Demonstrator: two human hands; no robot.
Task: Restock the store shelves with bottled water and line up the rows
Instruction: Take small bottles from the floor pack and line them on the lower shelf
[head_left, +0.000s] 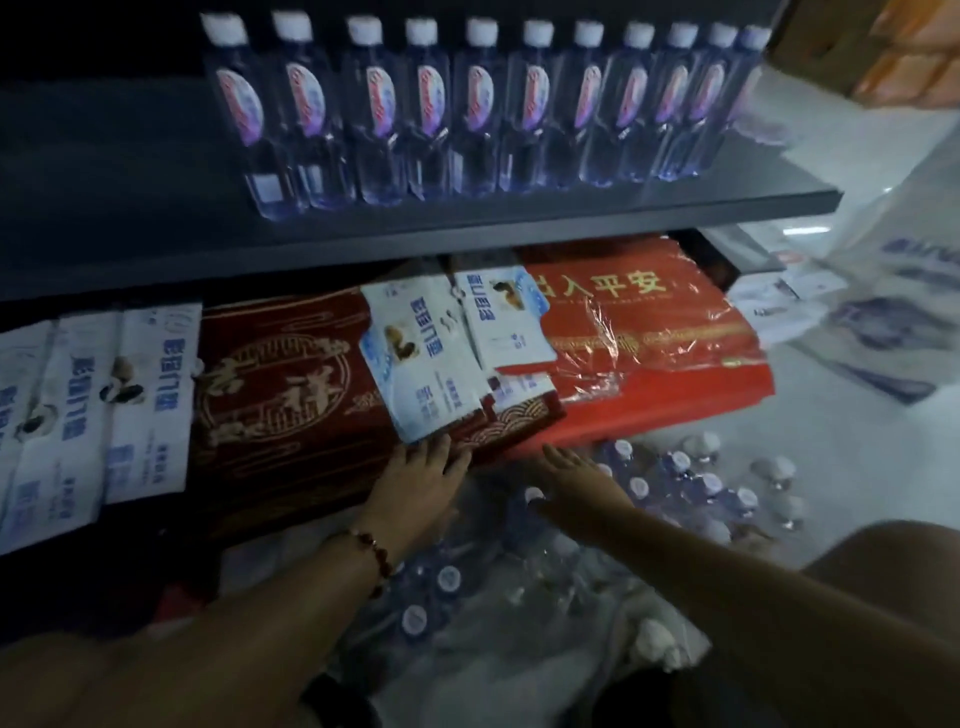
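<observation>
Above both hands, the shelf already carries one aligned row of bottles. Under our wrists, loose bottles on the floor remain unstocked. Left hand and right hand reach forward, fingers extended, gripping nothing.

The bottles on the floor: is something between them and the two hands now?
Nothing solid visibly blocks them. Both hands, left and right, hover open just above the floor bottles; some bottles nearer the person look covered in clear plastic wrap.
</observation>
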